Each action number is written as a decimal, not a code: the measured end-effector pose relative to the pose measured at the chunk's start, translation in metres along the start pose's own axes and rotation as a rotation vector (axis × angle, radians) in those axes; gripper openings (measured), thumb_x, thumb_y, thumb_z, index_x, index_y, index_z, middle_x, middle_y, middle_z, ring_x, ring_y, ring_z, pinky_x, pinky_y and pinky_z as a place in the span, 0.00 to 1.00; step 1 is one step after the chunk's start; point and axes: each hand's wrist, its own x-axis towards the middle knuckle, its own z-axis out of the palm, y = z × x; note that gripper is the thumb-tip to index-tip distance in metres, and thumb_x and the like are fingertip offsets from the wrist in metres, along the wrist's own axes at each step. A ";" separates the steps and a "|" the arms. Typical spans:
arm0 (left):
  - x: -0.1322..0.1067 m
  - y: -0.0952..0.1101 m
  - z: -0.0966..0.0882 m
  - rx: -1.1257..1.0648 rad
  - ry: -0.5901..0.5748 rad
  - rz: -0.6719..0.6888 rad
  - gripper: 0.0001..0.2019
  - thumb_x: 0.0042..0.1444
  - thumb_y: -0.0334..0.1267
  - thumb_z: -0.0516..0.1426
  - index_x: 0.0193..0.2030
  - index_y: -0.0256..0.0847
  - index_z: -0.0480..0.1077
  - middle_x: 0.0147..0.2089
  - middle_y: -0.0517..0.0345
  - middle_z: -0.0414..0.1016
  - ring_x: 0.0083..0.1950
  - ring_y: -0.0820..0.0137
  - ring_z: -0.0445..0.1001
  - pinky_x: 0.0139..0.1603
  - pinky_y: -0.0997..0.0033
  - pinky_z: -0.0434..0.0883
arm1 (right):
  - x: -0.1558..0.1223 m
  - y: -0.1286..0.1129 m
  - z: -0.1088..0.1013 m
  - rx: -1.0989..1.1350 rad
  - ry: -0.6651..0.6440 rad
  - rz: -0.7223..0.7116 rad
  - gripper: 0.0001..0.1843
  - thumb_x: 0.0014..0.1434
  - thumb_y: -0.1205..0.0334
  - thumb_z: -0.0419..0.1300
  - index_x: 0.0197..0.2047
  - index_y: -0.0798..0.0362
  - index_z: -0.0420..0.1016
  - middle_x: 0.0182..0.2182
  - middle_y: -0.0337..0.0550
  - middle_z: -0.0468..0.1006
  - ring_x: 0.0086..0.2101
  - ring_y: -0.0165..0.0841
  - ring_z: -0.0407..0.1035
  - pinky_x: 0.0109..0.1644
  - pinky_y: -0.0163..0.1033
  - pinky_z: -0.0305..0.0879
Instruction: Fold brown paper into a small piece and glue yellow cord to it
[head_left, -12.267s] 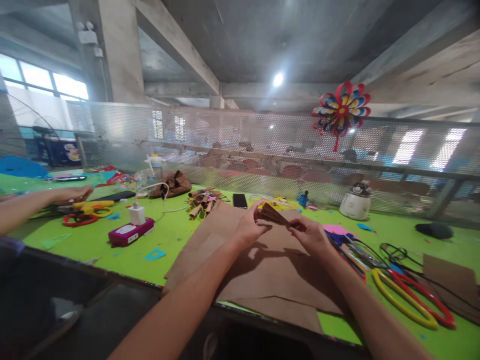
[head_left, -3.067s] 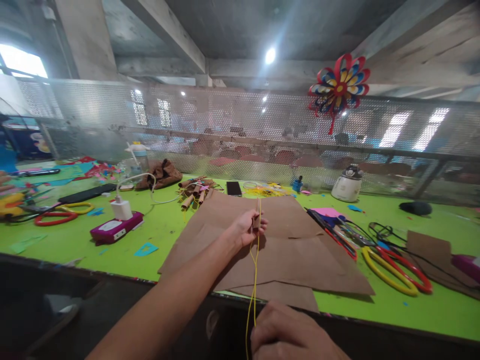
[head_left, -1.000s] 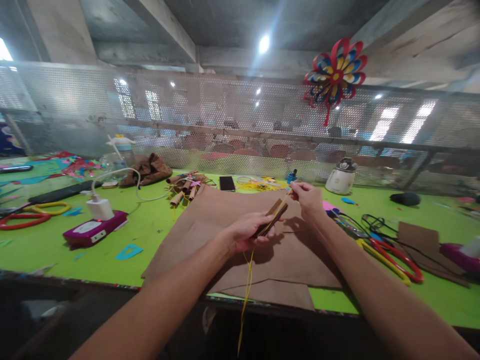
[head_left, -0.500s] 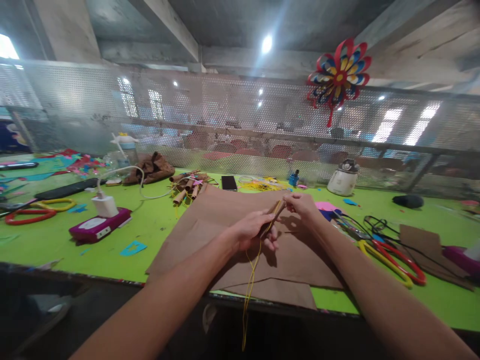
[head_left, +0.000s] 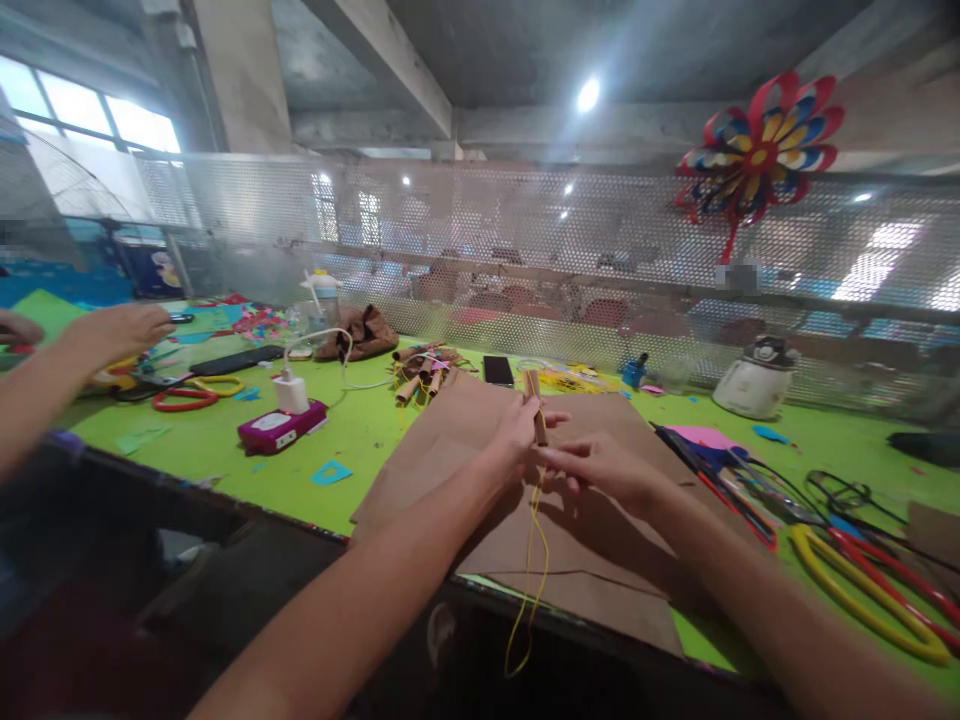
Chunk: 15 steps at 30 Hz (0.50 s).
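My left hand [head_left: 519, 428] is wrapped round a small brown paper roll [head_left: 540, 420], held nearly upright above a brown paper sheet [head_left: 427, 455]. A thin yellow string [head_left: 546, 545] runs along the roll and hangs in a loop past the table's front edge. My right hand [head_left: 600, 468] is at the roll's lower end, thumb and forefinger closed together where the string comes out. Its fingertips are too small to show clearly whether they pinch string or paper edge.
Finished-looking paper rolls [head_left: 427, 375] lie behind the sheet, beside a phone [head_left: 498, 370]. Scissors [head_left: 870, 590] with yellow and red handles lie at right, near a white jug [head_left: 756, 380]. A purple power socket [head_left: 281, 428] stands left. Another person's hand [head_left: 127, 335] reaches in at far left.
The roll has turned more upright in my left hand. My right hand has moved from its top end down to its lower end. The view has swung left, bringing another person's arms into sight.
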 end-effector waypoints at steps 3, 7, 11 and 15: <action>-0.001 0.000 0.003 0.071 0.091 0.099 0.06 0.59 0.39 0.47 0.40 0.40 0.58 0.33 0.51 0.74 0.32 0.71 0.71 0.31 0.74 0.65 | 0.000 0.003 0.016 0.079 -0.068 -0.008 0.15 0.47 0.50 0.62 0.20 0.53 0.76 0.16 0.41 0.71 0.17 0.26 0.58 0.22 0.34 0.53; -0.002 0.002 0.004 -0.015 0.037 0.046 0.06 0.59 0.38 0.45 0.40 0.40 0.58 0.30 0.53 0.73 0.27 0.72 0.71 0.29 0.73 0.66 | 0.000 0.006 0.013 0.162 0.021 -0.032 0.16 0.47 0.51 0.62 0.21 0.55 0.73 0.15 0.37 0.67 0.17 0.24 0.56 0.21 0.32 0.49; -0.001 0.004 0.001 -0.059 0.036 0.002 0.06 0.59 0.37 0.45 0.41 0.39 0.57 0.29 0.53 0.72 0.26 0.70 0.72 0.29 0.71 0.68 | -0.006 0.000 0.006 0.207 0.059 -0.068 0.17 0.51 0.50 0.58 0.23 0.56 0.73 0.18 0.39 0.70 0.18 0.23 0.58 0.21 0.32 0.49; 0.002 0.002 0.001 -0.027 0.074 -0.007 0.06 0.59 0.35 0.44 0.42 0.39 0.56 0.26 0.54 0.72 0.25 0.70 0.72 0.29 0.71 0.69 | -0.010 -0.005 0.015 0.092 -0.050 -0.132 0.17 0.54 0.50 0.55 0.23 0.55 0.71 0.19 0.40 0.71 0.17 0.24 0.58 0.22 0.32 0.51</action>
